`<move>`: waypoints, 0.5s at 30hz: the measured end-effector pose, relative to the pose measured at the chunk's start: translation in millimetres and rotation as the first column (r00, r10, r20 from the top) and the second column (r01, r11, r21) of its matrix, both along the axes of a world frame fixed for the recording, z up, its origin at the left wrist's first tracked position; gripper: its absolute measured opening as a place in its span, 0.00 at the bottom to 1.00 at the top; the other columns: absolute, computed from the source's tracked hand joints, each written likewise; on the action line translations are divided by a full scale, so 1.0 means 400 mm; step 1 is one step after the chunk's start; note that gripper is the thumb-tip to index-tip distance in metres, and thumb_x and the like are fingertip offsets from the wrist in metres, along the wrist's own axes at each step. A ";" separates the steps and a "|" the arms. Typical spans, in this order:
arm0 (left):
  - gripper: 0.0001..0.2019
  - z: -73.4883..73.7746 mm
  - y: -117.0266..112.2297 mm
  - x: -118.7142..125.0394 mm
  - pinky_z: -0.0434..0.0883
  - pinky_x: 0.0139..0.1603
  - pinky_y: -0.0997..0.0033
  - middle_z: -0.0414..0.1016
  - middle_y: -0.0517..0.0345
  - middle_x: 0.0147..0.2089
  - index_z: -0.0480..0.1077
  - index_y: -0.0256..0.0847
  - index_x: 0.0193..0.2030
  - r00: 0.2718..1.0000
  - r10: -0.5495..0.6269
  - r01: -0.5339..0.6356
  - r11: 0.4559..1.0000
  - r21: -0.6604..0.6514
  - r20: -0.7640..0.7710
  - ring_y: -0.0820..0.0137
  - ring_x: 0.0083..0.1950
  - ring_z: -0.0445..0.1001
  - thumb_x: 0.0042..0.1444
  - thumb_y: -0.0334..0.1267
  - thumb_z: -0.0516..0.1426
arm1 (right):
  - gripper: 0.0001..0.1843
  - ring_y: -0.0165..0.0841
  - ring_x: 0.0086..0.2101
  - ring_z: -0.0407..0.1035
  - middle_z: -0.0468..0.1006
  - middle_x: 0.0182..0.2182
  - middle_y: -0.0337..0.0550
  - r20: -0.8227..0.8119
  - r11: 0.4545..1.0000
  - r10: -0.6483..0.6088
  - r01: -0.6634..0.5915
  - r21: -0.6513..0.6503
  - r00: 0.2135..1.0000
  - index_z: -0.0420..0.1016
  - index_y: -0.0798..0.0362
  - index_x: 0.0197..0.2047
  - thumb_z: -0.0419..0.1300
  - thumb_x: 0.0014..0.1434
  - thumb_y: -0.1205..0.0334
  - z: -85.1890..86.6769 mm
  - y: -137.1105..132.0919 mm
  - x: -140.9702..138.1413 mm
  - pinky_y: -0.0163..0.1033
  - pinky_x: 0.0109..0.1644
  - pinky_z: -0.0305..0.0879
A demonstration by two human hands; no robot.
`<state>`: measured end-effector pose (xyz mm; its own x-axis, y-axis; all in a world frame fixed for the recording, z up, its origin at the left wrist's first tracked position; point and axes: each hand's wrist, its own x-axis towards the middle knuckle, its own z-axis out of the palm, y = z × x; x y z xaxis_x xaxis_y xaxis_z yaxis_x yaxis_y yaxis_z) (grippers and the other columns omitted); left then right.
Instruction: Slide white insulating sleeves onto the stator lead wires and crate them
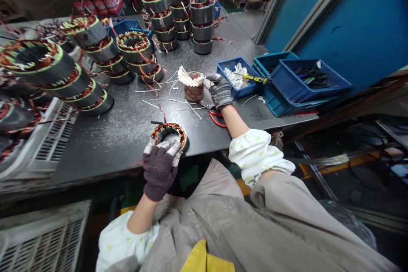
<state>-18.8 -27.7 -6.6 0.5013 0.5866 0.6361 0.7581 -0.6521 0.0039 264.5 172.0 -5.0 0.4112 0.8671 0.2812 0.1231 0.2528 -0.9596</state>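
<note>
My left hand [161, 165], in a dark purple glove with pale fingertips, rests over the near rim of a motor stator [182, 132] and holds it at the table's front edge. The stator is a ring with copper windings and several wire leads. My right hand [219, 90], in a grey striped glove, reaches to a round reddish tin [194, 92]. Its fingers are pinched at the white strips [188, 77] bundled in the tin; how many they grip is hidden. Red-handled scissors [217, 120] lie partly under my right wrist. Loose white strips [174, 100] lie around the tin.
Stacked stators [86, 87] stand on the left, with more stacks [202, 23] at the back. On the right, a blue bin [237, 89] holds white pieces and a yellow-handled tool [255, 78]; another bin [314, 80] holds dark pieces. A blue panel [344, 17] borders the table.
</note>
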 end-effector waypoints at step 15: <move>0.09 -0.008 0.065 0.011 0.64 0.74 0.45 0.85 0.51 0.53 0.73 0.44 0.54 0.990 0.049 -0.031 0.991 -0.132 0.135 0.59 0.59 0.81 0.69 0.37 0.57 | 0.20 0.33 0.30 0.78 0.78 0.34 0.36 -0.212 0.958 0.188 -0.131 0.255 0.959 0.71 0.43 0.41 0.69 0.60 0.39 0.099 -0.229 0.020 0.41 0.32 0.79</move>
<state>-14.3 -1.8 -9.8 0.3884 0.6861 0.6151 0.7701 -0.6083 0.1922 272.4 80.4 34.6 0.3511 0.8469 0.3993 -0.1556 0.4733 -0.8670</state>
